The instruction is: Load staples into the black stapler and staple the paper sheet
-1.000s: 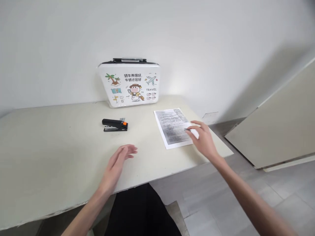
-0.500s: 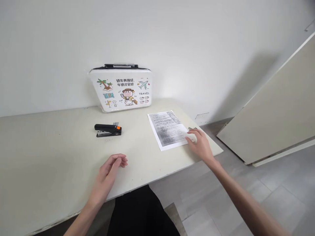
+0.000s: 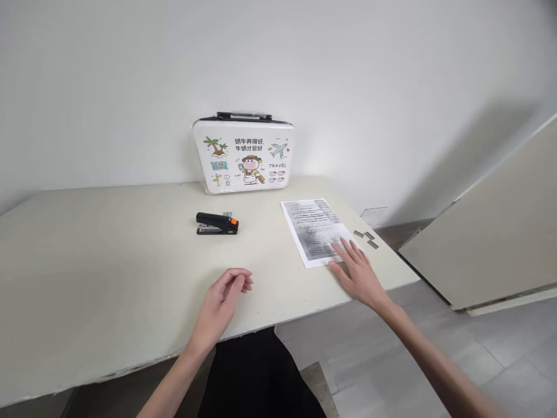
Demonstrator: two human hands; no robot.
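My right hand (image 3: 357, 276) lies with its fingers spread over the lower right corner of a printed sheet of paper (image 3: 311, 232). Nothing is gripped in it. Close to the table's front edge rests my left hand (image 3: 226, 293), fingers curled together and thumb against them, with nothing visible inside. Beyond the left hand lies a black stapler (image 3: 217, 224) with an orange patch on its right end. A small grey piece (image 3: 227, 214) shows just behind the stapler. Three short grey strips, which look like staples (image 3: 372, 244), sit right of the paper.
A white case (image 3: 246, 157) with cartoon prints and a black handle stands upright against the wall (image 3: 348, 87). The pale table (image 3: 108, 261) ends at the right, above a grey tiled floor. A pale panel (image 3: 491, 232) leans beyond that end.
My right hand has gone from half curled at the paper's edge to spread flat over its corner. The grey strips now show fully. The whole view has shifted, moving things rightward.
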